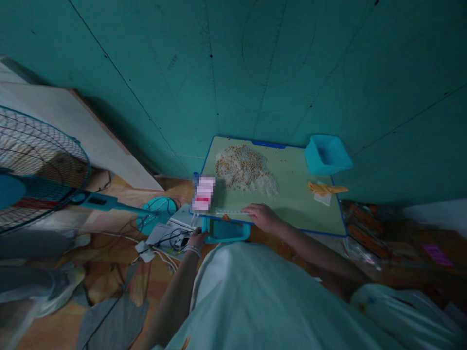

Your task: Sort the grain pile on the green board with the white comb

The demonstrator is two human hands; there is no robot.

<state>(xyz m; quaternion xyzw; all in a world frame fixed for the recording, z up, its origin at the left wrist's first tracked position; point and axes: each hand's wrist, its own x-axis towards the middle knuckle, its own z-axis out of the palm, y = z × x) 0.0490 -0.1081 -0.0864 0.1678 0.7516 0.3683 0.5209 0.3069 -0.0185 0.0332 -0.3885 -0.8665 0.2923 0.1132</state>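
Observation:
A pale green board with a blue rim [299, 194] lies on the floor against a teal wall. A heap of mixed grains [243, 169] covers its far left part. My left hand [197, 239] is closed on the left end of a teal rectangular tray [225, 230] held at the board's near edge. My right hand [263, 217] rests on the board's near edge, fingers curled over a thin white strip [233, 212]; whether it grips the strip is unclear. A teal bowl [327, 154] stands at the board's far right corner.
Orange and white scraps [326, 190] lie on the board's right side. A blurred pink and white packet [203, 193] stands at its left edge. A standing fan [32, 170] with a round base [157, 212] and tangled cables [164, 239] fill the left floor. Cloth lies at lower left.

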